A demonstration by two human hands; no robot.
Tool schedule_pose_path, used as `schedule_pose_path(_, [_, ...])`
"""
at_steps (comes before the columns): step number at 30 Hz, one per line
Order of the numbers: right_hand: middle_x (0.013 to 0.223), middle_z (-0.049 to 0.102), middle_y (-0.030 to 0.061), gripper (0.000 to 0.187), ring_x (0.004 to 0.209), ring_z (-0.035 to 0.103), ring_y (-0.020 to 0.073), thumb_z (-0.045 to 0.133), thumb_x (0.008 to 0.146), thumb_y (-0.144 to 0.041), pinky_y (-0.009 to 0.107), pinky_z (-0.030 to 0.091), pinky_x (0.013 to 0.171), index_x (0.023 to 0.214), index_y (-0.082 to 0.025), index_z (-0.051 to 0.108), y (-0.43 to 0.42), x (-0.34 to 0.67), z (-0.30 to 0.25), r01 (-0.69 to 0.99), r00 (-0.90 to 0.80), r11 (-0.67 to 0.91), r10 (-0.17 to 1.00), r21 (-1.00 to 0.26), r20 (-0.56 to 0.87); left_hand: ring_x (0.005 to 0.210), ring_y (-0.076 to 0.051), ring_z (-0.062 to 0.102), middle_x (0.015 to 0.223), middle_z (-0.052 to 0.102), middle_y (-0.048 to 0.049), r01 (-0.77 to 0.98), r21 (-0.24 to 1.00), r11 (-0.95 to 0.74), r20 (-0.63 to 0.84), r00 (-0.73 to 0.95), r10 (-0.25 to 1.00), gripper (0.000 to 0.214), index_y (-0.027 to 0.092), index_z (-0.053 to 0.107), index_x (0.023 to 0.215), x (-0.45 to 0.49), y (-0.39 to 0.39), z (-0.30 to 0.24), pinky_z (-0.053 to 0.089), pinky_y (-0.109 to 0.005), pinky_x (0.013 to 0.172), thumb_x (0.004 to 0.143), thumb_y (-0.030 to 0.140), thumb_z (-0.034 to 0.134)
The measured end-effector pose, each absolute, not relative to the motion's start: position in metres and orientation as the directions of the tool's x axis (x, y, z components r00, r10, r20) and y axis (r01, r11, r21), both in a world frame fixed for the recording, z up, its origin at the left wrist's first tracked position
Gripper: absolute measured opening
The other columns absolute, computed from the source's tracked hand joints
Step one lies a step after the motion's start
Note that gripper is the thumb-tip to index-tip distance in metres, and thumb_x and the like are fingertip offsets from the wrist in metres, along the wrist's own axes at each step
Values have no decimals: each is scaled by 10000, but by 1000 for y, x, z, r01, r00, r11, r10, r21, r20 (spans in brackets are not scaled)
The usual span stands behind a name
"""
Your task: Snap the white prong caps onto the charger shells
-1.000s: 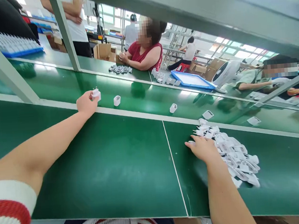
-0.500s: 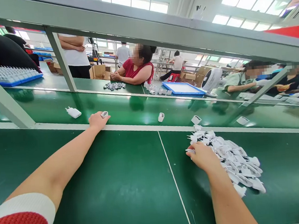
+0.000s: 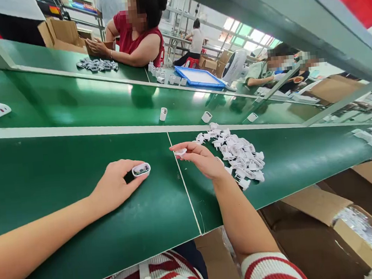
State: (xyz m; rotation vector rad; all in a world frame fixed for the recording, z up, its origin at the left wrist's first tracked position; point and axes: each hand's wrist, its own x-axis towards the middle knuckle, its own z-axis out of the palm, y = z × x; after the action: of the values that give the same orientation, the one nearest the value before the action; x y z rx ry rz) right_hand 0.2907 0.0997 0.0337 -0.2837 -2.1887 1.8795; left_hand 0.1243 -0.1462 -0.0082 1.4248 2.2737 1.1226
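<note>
Your left hand (image 3: 115,186) pinches a white oval plastic charger shell (image 3: 141,169), open end dark inside, possibly circuitry. At three o'clock, your right hand (image 3: 203,159) fingertip-grips a small white plastic cap (image 3: 180,151).

Both bare forearms stretch forward, the left hand (image 3: 114,186) and right hand (image 3: 202,160) each pinching between thumb and fingers.

No legible text, label, brand, number or sign is recorded. Nothing readable is found on the white housing (image 3: 141,169), on the white cap (image 3: 180,151) just beside it, or on the pile of white parts (image 3: 238,154) beyond the cap on the worktop (image 3: 63,179).
</note>
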Motion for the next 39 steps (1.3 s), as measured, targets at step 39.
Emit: schedule_pose_path(39, [1104,734,21,324,929,705,176,611,954,-121,352,602,875,1228,-289,650,24,252,33,-231,-905,842,-2,-487,426,989,-276,654,1072,750,-51,574,814,83,217,-433,875,405,240,726,1136,118,-144,-21,488,-388,851,867,534,656])
